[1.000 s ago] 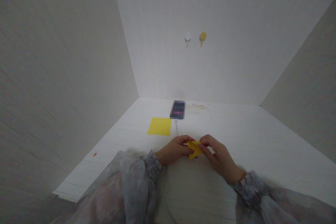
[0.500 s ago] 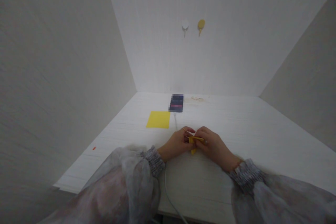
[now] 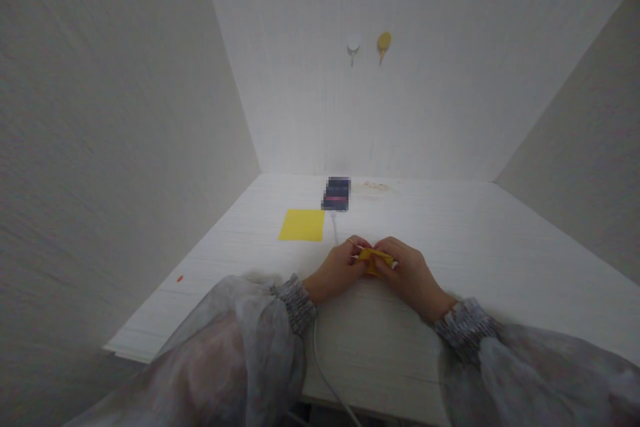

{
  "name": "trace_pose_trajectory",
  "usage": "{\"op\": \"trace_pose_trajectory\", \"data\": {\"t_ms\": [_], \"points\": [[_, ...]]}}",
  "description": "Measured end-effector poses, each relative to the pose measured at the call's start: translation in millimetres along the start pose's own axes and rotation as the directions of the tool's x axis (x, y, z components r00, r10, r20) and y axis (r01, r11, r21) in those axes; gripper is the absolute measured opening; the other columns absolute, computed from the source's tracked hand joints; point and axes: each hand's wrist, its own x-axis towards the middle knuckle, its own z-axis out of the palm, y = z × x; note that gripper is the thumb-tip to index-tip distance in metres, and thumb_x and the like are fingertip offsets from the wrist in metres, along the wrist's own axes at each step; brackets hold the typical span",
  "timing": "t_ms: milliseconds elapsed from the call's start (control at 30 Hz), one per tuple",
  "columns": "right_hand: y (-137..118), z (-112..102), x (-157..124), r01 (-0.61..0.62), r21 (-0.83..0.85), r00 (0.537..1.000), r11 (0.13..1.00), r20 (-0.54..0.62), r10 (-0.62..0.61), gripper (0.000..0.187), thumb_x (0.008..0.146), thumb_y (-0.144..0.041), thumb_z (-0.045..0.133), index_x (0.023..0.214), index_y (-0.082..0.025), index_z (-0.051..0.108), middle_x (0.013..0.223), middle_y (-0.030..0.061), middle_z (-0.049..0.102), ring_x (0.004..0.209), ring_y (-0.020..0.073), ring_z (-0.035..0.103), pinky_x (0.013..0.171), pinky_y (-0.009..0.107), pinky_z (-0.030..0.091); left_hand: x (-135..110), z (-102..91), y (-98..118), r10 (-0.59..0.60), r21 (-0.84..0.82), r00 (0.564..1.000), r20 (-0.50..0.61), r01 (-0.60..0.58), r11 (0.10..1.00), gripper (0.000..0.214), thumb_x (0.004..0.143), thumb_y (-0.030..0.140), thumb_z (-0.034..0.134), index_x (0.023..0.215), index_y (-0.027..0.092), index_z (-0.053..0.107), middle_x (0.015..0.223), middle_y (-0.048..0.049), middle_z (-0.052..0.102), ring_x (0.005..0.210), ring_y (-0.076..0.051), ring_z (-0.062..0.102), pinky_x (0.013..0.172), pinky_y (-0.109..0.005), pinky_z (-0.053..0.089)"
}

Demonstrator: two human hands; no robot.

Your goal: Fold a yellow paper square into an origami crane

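Observation:
Both of my hands meet over the middle of the white table point(image 3: 500, 260), pinching a small folded piece of yellow paper point(image 3: 374, 258) between them. My left hand point(image 3: 338, 267) grips its left side with curled fingers; a ring shows on one finger. My right hand point(image 3: 409, 271) grips the right side, fingers closed over the paper. Most of the paper is hidden by my fingers. Loose grey sleeves cover both forearms.
A flat yellow paper square point(image 3: 302, 225) lies further back on the left. Behind it stands a dark phone point(image 3: 337, 193), with a white cable point(image 3: 324, 373) running toward me. Two hooks, white point(image 3: 353, 46) and yellow point(image 3: 383, 42), hang on the back wall. White walls enclose three sides.
The folded paper was more exposed and angled down a second ago; now my hands have closed in on it and hold it flatter. The camera view has shifted slightly.

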Motion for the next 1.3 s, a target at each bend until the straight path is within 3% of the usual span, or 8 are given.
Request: {"op": "trace_pose_trajectory", "data": {"t_ms": [167, 433, 700, 1033, 1300], "points": [[-4, -2, 2, -0.027, -0.116, 1.000, 0.993, -0.010, 0.026, 0.008, 0.070, -0.017, 0.048, 0.077, -0.017, 0.054, 0.074, 0.0036, 0.055, 0.068, 0.0155, 0.053, 0.060, 0.026, 0.042, -2, 1.0, 10, 0.073, 0.188, 0.997, -0.023, -0.067, 0.980, 0.029, 0.074, 0.017, 0.044, 0.103, 0.017, 0.040, 0.088, -0.0055, 0.057, 0.074, -0.013, 0.057, 0.065, -0.026, 0.046], [-10, -7, 6, -0.082, -0.252, 0.996, 0.964, -0.004, 0.084, 0.012, 0.074, -0.018, 0.043, 0.076, -0.017, 0.054, 0.068, 0.0038, 0.060, 0.061, 0.0159, 0.057, 0.053, 0.025, 0.040, -3, 3.7, 25, 0.063, 0.244, 0.997, -0.034, -0.052, 0.968, 0.046, 0.072, 0.016, 0.046, 0.115, 0.016, 0.033, 0.082, -0.0041, 0.060, 0.073, -0.014, 0.056, 0.066, -0.024, 0.043], [-8, -6, 5, -0.124, -0.241, 0.992, 0.963, -0.065, 0.112, 0.009, 0.076, -0.018, 0.043, 0.079, -0.017, 0.051, 0.068, 0.0034, 0.060, 0.059, 0.0156, 0.058, 0.052, 0.024, 0.042, -2, 2.3, 26, 0.067, 0.224, 0.997, -0.032, -0.058, 0.973, 0.047, 0.069, 0.009, 0.044, 0.113, 0.016, 0.031, 0.083, -0.0040, 0.061, 0.069, -0.012, 0.055, 0.065, -0.024, 0.042], [-11, -9, 7, -0.004, -0.247, 0.999, 0.969, -0.051, -0.009, 0.021, 0.077, -0.016, 0.039, 0.090, -0.017, 0.056, 0.083, 0.0070, 0.064, 0.073, 0.0180, 0.060, 0.062, 0.030, 0.048, -4, 4.4, 33, 0.090, 0.251, 0.995, -0.032, -0.079, 0.965, 0.043, 0.068, 0.009, 0.044, 0.109, 0.017, 0.034, 0.081, -0.0030, 0.060, 0.070, -0.012, 0.056, 0.065, -0.024, 0.042], [1, -3, 0, 0.018, -0.054, 0.995, 0.998, -0.095, -0.023, 0.026, 0.077, -0.014, 0.041, 0.093, -0.021, 0.060, 0.089, 0.0032, 0.066, 0.078, 0.0161, 0.061, 0.069, 0.030, 0.050, -1, -2.8, 16, 0.086, 0.190, 0.992, -0.088, -0.068, 0.979, 0.031, 0.069, 0.008, 0.043, 0.099, 0.018, 0.040, 0.081, -0.0017, 0.060, 0.070, -0.012, 0.057, 0.063, -0.023, 0.044]]}}
